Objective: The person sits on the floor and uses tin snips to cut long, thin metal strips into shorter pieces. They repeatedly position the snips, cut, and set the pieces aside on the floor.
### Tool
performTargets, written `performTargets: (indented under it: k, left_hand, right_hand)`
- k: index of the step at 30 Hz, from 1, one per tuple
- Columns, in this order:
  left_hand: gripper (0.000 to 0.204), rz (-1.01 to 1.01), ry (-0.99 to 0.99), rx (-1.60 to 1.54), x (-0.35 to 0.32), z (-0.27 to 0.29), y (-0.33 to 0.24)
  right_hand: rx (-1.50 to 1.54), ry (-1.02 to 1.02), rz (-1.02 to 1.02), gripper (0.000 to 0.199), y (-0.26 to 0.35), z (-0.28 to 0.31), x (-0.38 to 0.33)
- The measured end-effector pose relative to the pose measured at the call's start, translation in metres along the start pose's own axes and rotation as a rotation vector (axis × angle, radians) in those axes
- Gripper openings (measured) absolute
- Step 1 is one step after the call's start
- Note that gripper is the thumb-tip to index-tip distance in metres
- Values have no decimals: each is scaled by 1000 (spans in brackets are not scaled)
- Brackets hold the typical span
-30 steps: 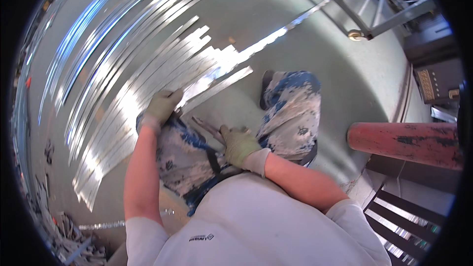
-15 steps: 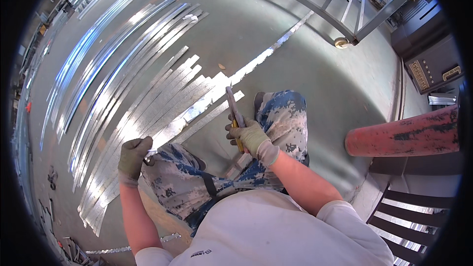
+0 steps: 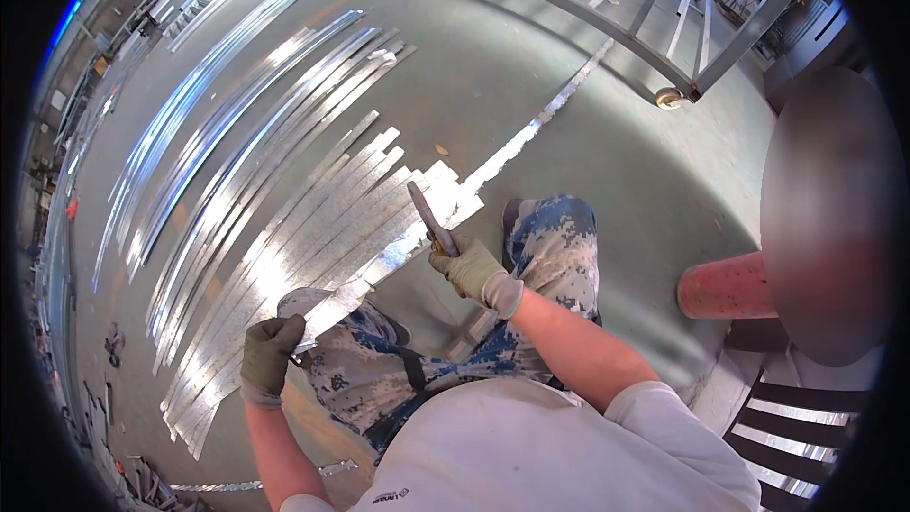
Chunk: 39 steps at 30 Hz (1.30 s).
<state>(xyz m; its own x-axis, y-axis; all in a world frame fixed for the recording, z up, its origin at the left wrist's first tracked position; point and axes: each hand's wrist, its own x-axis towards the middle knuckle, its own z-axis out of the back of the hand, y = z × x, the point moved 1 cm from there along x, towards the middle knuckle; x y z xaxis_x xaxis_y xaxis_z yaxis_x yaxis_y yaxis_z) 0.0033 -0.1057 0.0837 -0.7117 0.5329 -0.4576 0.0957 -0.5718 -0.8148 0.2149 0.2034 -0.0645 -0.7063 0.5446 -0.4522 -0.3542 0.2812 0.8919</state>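
My left hand, in an olive work glove, is closed around the near end of a shiny metal strip. The strip slants away over my knee toward the floor, and a small dark piece sticks out below the fingers. In my right hand, also gloved, is a pair of metal snips with a hint of yellow at the handle. Its grey jaws point up and left, over the strips; whether they touch one cannot be made out. Beside the held strip, a fan of flat metal strips lies on the floor.
Farther left lie more bundles of long metal strips. A grey wheeled metal frame stands at the far right. A red cylinder lies near a dark slatted piece, partly covered by a blurred grey shape.
The snips have swung leftward over the strips, with my right hand turned. My left hand keeps its grip on the strip. A blurred grey shape has come in at the right. The view has shifted slightly.
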Motion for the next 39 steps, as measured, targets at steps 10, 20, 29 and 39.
performTargets:
  k: [10,20,29,39]
  left_hand:
    - [38,-52,-45,-179,-29,-22,-30]
    - [36,-5,11,-220,-67,-32,-84]
    - [37,-48,73,-35,-83,-16,-92]
    - [48,-35,57,-97,-90,-4,-49]
  right_hand:
    - [573,-28,-185,50,-16,1,-10]
    - [988,130,-95,41,-21,12,17]
    - [873,344,182,30,-26,35,22]
    - [827,341,54,49,-8,25,12]
